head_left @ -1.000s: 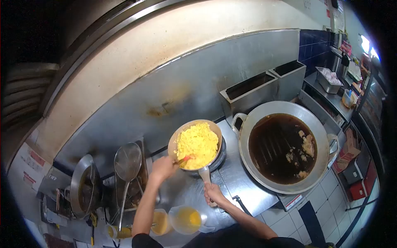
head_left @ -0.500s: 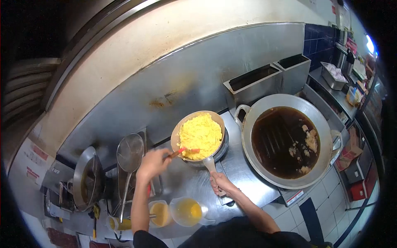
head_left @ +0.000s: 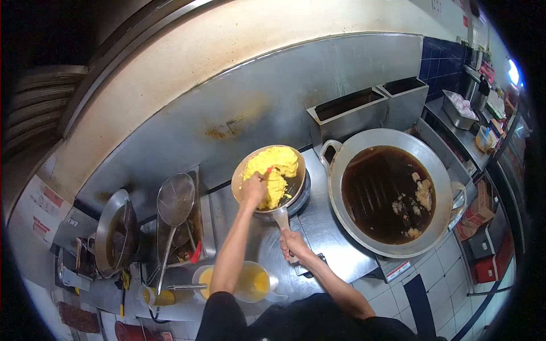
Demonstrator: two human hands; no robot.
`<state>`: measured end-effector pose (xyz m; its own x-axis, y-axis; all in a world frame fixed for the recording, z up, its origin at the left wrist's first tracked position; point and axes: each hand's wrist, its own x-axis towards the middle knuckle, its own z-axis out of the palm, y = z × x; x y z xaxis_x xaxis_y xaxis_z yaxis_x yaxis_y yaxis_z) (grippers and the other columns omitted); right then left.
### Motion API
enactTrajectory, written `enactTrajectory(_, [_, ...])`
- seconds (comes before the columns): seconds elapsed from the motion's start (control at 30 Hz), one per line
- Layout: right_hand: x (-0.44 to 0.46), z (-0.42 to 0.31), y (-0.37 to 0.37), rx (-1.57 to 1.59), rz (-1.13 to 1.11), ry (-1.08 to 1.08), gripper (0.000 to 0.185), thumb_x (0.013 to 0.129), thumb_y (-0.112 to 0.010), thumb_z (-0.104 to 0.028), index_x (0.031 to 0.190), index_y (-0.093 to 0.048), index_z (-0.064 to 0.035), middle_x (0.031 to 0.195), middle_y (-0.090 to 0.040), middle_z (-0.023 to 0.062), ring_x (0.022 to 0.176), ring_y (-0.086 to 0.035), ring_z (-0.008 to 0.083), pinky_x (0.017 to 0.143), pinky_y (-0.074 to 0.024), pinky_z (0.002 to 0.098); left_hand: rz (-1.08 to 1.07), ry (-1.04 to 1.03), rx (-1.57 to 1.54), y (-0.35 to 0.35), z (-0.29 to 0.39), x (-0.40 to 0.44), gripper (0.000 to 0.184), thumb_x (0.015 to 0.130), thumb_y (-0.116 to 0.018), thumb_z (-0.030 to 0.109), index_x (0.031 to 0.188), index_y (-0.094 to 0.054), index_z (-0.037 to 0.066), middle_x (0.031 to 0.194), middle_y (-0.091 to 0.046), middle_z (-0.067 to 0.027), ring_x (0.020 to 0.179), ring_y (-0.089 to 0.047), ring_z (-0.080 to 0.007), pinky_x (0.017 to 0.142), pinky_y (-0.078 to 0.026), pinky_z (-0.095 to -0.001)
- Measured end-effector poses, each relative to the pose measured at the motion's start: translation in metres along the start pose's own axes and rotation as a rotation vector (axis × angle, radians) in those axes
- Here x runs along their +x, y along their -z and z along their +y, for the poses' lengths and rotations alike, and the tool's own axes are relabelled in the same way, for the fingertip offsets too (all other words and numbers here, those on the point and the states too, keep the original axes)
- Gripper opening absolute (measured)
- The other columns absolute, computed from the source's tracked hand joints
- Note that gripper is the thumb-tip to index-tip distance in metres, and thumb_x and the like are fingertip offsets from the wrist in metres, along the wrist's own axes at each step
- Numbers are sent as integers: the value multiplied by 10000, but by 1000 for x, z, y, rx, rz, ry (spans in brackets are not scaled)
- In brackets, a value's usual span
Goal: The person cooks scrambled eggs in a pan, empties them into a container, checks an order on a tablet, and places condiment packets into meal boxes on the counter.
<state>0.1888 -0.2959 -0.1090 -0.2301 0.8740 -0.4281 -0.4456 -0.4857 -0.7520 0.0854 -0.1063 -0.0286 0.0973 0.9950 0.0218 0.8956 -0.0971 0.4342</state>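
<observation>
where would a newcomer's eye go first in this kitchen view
Probably to the bright yellow food in the pan at the centre, where the left hand holds a red-tipped utensil and the right hand grips the handle. Next would come the wide metal wok to the pan's right, holding dark liquid with pale brown lumps towards its right side.

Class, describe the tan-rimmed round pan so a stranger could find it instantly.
Find the wide, round silver metal wok of dark liquid. Just left in the picture is a smaller, tan-rimmed round pan. Unlike its neighbours, it holds lumpy yellow food.
</observation>
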Motion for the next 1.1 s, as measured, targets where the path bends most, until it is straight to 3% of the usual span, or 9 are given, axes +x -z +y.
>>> enactTrajectory(0.23, [-1, -1, 0, -10, 2, 15, 362, 1012, -411, -384, 845, -459, -66, 560, -443, 31, 392, -435, 146, 360, -386, 312, 92, -50, 88, 47, -53, -16, 306, 821, -602, 271, 1076, -658, 111, 882, -673, -232, 910, -641, -413, 813, -499, -461])
enactTrajectory(0.4, [0, -3, 1, 4, -22, -19, 370, 1015, -400, -401, 858, -451, -69, 565, -430, 20, 389, -429, 139, 350, -375, 301, 69, -133, 120, 139, -27, -93, 284, 812, -632, 268, 1057, -673, 131, 837, -675, -215, 860, -647, -406, 780, -501, -463])
enactTrajectory(0.47, [3, -1, 7, 7, -55, -27, 373, 1014, -402, -406, 860, -451, -70, 566, -427, 20, 390, -427, 138, 352, -374, 300, -83, -96, 231, 161, -20, -113, 257, 837, -594, 226, 1060, -669, 124, 838, -678, -197, 819, -650, -396, 745, -507, -475])
enactTrajectory(0.77, [-4, -13, 12, 48, -87, -75, 367, 1014, -404, -402, 875, -450, -65, 563, -417, 23, 406, -406, 143, 379, -359, 314, -44, -241, 458, 83, -65, -60, 270, 834, -589, 183, 1096, -652, 174, 820, -682, -170, 775, -659, -378, 701, -510, -507])
enactTrajectory(0.87, [-4, -13, 9, 39, -59, -85, 357, 1021, -379, -381, 813, -447, -99, 540, -372, -9, 374, -353, 117, 341, -307, 281, -22, -243, 460, 64, -57, -21, 275, 857, -531, 149, 1103, -643, 100, 839, -677, -194, 808, -668, -377, 720, -517, -495])
enactTrajectory(0.97, [-6, -16, 7, 44, -53, -98, 359, 1020, -385, -387, 816, -447, -98, 543, -375, -8, 374, -346, 116, 336, -301, 281, 27, -250, 354, 42, -52, 9, 298, 849, -556, 165, 1128, -625, 84, 913, -671, -223, 874, -666, -374, 754, -516, -488])
enactTrajectory(1.03, [-4, -17, 6, 58, -59, -117, 357, 1018, -395, -388, 828, -449, -90, 545, -372, -9, 373, -339, 115, 332, -300, 284, -39, -298, 73, 31, -50, 25, 321, 844, -572, 180, 1148, -617, 87, 989, -650, -270, 937, -643, -399, 801, -511, -466])
enactTrajectory(1.07, [-5, -16, 5, 40, -53, -101, 363, 1019, -384, -393, 836, -452, -88, 549, -383, -5, 376, -344, 114, 335, -304, 283, -97, -277, -62, 20, -58, 35, 265, 808, -620, 204, 1014, -654, 40, 991, -667, -233, 956, -636, -385, 837, -491, -430])
enactTrajectory(1.1, [-6, -14, 6, 22, -46, -87, 369, 1021, -372, -399, 843, -456, -87, 553, -395, -2, 380, -349, 112, 337, -308, 281, -94, -268, -70, 15, -62, 35, 265, 808, -620, 204, 1014, -654, 40, 991, -667, -233, 956, -636, -385, 837, -491, -430])
